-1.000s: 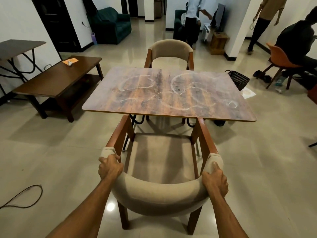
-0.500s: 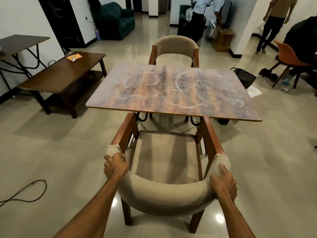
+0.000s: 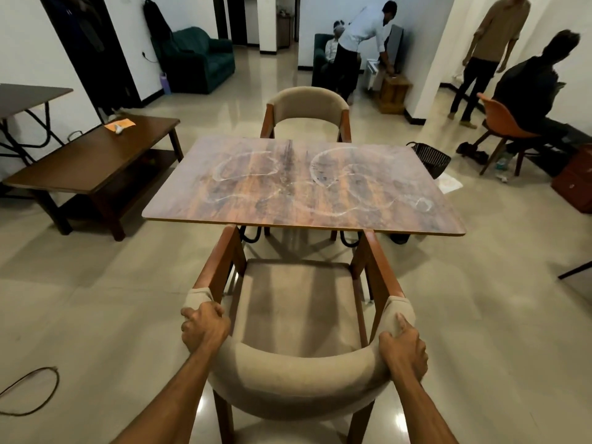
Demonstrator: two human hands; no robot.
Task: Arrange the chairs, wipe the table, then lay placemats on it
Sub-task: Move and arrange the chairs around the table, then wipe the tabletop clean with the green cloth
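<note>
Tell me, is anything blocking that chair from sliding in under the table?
Nothing visible does. Both the left hand and right hand grip the near chair by its backrest, and the floor between its front legs and the table looks bare. The table's black frame underneath is partly hidden.

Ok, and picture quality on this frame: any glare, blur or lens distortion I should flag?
Head view: wide-angle bending, the table edges splay and walls lean outward; bright ceiling-light glare spots on the glossy floor under the near chair; both hands, left hand and right hand, are fairly sharp; background people are soft and dim; white smear rings show clearly on the tabletop.
</note>
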